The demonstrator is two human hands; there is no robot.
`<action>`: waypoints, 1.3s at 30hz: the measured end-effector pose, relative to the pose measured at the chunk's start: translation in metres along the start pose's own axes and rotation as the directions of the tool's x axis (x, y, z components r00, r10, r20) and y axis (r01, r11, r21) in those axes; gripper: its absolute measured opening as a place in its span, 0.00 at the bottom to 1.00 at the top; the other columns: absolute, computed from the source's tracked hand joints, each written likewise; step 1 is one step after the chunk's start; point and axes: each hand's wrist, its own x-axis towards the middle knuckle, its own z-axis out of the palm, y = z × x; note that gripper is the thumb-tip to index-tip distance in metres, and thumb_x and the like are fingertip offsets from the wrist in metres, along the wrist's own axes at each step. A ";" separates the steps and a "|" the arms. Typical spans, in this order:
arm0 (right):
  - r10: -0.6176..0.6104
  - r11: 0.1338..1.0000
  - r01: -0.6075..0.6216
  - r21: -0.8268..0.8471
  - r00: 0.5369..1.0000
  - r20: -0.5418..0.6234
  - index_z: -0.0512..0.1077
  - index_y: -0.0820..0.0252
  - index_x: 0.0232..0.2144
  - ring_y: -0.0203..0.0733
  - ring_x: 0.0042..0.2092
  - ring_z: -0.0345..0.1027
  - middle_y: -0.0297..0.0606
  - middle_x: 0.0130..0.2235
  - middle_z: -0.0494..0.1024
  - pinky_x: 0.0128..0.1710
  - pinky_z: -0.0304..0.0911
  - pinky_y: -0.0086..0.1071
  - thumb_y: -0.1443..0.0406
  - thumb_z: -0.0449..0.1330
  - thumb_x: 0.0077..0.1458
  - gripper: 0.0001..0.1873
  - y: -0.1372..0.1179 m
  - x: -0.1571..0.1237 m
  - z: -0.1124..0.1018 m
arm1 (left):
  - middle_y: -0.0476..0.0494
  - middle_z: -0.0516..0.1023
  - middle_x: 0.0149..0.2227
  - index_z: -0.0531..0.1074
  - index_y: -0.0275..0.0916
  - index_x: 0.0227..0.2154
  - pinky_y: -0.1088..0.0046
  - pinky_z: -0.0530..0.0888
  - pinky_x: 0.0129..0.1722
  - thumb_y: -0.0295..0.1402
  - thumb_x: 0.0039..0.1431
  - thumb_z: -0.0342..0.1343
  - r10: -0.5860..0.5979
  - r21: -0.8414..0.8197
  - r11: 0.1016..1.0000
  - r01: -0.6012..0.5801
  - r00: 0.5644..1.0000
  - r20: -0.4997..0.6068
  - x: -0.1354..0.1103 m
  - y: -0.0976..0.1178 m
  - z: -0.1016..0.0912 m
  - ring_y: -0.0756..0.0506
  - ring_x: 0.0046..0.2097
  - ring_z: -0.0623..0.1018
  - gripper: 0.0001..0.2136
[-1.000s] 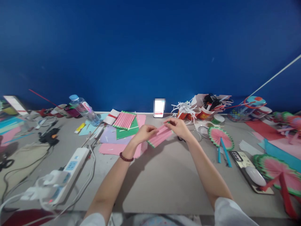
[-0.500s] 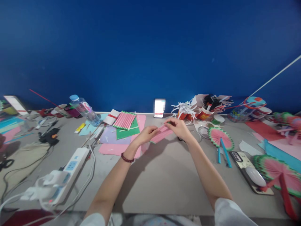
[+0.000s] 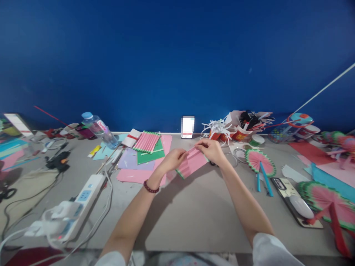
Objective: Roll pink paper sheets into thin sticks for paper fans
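"State the limits of the working room."

"On the far side, the blue wall [image 3: 177, 66], with an upright smartphone [image 3: 188, 127] at its foot, just beyond my hands. On the near side, the grey tabletop [image 3: 191, 218] stretches between my forearms to its front edge. To my left, loose pink paper [image 3: 133, 175] and a green sheet [image 3: 144, 158] lie close to my wrist. To my right, a watermelon-patterned paper fan [image 3: 260, 163] lies near my forearm, and a cup of white paper strips [image 3: 219, 127] stands just past my knuckles."

"Pose of the arms?"

"Both forearms reach forward from the near side and converge, elbows well apart. My left hand [image 3: 174, 159], with a beaded bracelet [image 3: 151, 187] at the wrist, pinches the left part of the piece between thumb and fingers. My right hand [image 3: 211, 150] pinches its upper right part likewise."

"And the piece itself?"

"A pink pleated sheet [image 3: 193, 163], green at its ends, held between my hands over the tabletop. Its long axis slants from near left to far right, one green end at each extreme. The near panel lies fairly flat; the folds gather under my fingers. Whether its near corner touches the surface, I cannot tell."
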 end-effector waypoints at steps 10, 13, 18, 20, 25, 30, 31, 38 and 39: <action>0.051 0.993 -0.040 0.111 0.994 -0.098 0.76 0.60 0.29 0.40 0.33 0.71 0.37 0.31 0.80 0.35 0.63 0.32 0.59 0.61 0.47 0.10 0.012 0.004 -0.030 | 0.45 0.75 0.33 0.75 0.36 0.37 0.75 0.67 0.34 0.44 0.56 0.51 -0.148 -0.276 0.945 0.173 0.983 0.109 -0.001 -0.013 -0.021 0.49 0.34 0.71 0.17; 0.061 0.985 -0.044 0.165 0.993 -0.097 0.77 0.59 0.30 0.39 0.33 0.71 0.37 0.32 0.80 0.35 0.63 0.31 0.58 0.62 0.47 0.11 0.016 0.004 -0.031 | 0.43 0.77 0.35 0.76 0.36 0.35 0.74 0.69 0.37 0.44 0.53 0.54 -0.179 -0.394 0.896 0.204 0.979 0.098 0.000 -0.015 -0.023 0.48 0.36 0.73 0.16; 0.136 0.967 -0.122 0.224 0.990 -0.046 0.77 0.60 0.29 0.39 0.32 0.72 0.38 0.31 0.80 0.34 0.64 0.31 0.57 0.64 0.43 0.13 0.019 0.005 -0.028 | 0.47 0.74 0.25 0.76 0.35 0.28 0.74 0.69 0.35 0.44 0.50 0.57 -0.251 -0.423 0.868 0.259 0.965 0.075 0.000 -0.016 -0.025 0.50 0.30 0.71 0.15; 0.173 0.961 -0.164 0.222 0.985 -0.021 0.78 0.61 0.29 0.40 0.31 0.72 0.39 0.30 0.80 0.33 0.65 0.31 0.57 0.65 0.41 0.14 0.022 0.006 -0.026 | 0.48 0.72 0.22 0.75 0.34 0.26 0.74 0.69 0.33 0.44 0.50 0.57 -0.264 -0.424 0.863 0.275 0.961 0.087 0.000 -0.017 -0.026 0.50 0.28 0.70 0.15; 0.214 0.949 -0.217 0.230 0.976 0.042 0.78 0.62 0.28 0.40 0.30 0.73 0.39 0.29 0.81 0.32 0.65 0.31 0.58 0.66 0.39 0.14 0.025 0.009 -0.023 | 0.47 0.72 0.23 0.74 0.34 0.25 0.73 0.70 0.34 0.43 0.51 0.56 -0.270 -0.377 0.874 0.308 0.951 0.151 0.001 -0.029 -0.025 0.49 0.28 0.72 0.14; 0.124 0.982 -0.117 0.146 0.992 -0.036 0.79 0.61 0.29 0.43 0.31 0.75 0.38 0.29 0.81 0.32 0.67 0.32 0.60 0.64 0.44 0.11 0.015 0.006 -0.011 | 0.39 0.77 0.43 0.74 0.36 0.42 0.67 0.70 0.45 0.38 0.56 0.51 -0.253 -0.107 0.965 0.239 0.956 -0.147 0.003 -0.045 -0.015 0.42 0.45 0.76 0.14; 0.077 0.993 -0.067 0.102 0.992 -0.101 0.79 0.60 0.29 0.43 0.32 0.75 0.38 0.30 0.81 0.33 0.68 0.32 0.60 0.63 0.46 0.10 0.012 0.004 -0.006 | 0.37 0.76 0.47 0.71 0.37 0.46 0.66 0.69 0.47 0.35 0.57 0.51 -0.245 -0.011 0.968 0.251 0.937 -0.250 0.003 -0.047 -0.013 0.41 0.48 0.75 0.16; -0.569 0.707 0.448 -0.548 0.820 -0.064 0.77 0.58 0.36 0.40 0.37 0.74 0.41 0.36 0.81 0.37 0.64 0.30 0.67 0.53 0.59 0.11 0.012 -0.011 0.035 | 0.39 0.78 0.27 0.73 0.34 0.35 0.71 0.73 0.32 0.49 0.58 0.47 -0.502 -0.330 0.846 0.418 0.833 -0.231 0.008 -0.039 -0.009 0.45 0.29 0.78 0.21; -0.622 0.634 0.493 -0.596 0.783 -0.015 0.76 0.59 0.37 0.40 0.38 0.73 0.40 0.37 0.81 0.37 0.63 0.30 0.68 0.53 0.59 0.12 0.012 -0.013 0.040 | 0.39 0.78 0.27 0.72 0.33 0.36 0.71 0.73 0.30 0.52 0.57 0.47 -0.550 -0.497 0.756 0.426 0.825 -0.130 0.009 -0.036 -0.008 0.45 0.29 0.78 0.23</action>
